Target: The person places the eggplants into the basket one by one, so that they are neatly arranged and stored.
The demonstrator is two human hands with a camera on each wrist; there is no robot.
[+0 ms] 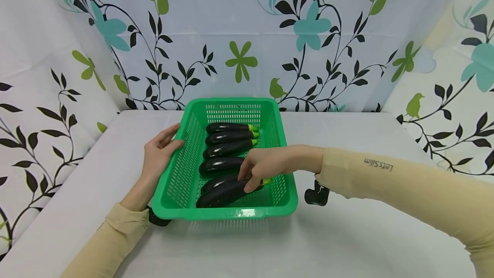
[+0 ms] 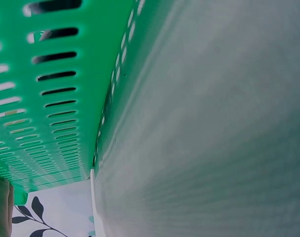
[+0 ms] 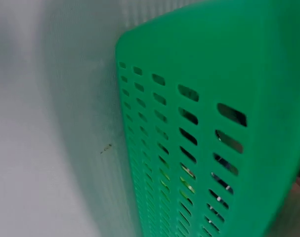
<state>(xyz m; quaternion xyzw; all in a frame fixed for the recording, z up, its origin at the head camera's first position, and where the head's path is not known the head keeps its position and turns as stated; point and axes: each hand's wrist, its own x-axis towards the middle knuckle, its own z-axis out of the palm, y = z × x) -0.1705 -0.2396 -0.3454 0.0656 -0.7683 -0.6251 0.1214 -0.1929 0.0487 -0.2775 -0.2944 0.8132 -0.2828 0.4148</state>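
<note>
Several dark purple eggplants (image 1: 227,149) with green stems lie side by side in a green plastic basket (image 1: 239,213). My right hand (image 1: 266,162) reaches over the basket's right side and grips the nearest eggplant (image 1: 220,196) near its stem end, thumb on the near side. That eggplant lies tilted against another beside it. On the left rim rests my left hand (image 1: 158,151), thumb over the edge and fingers along the outside, holding the basket. In the left wrist view a finger (image 2: 0,207) shows by the slotted wall; the right wrist view shows mostly the basket's outer wall (image 3: 189,54).
The basket stands on a white-covered table (image 1: 347,235). A patterned curtain (image 1: 262,63) with leaves and flowers hangs behind and along both sides. A black wrist camera (image 1: 317,195) sits below the right wrist, outside the basket.
</note>
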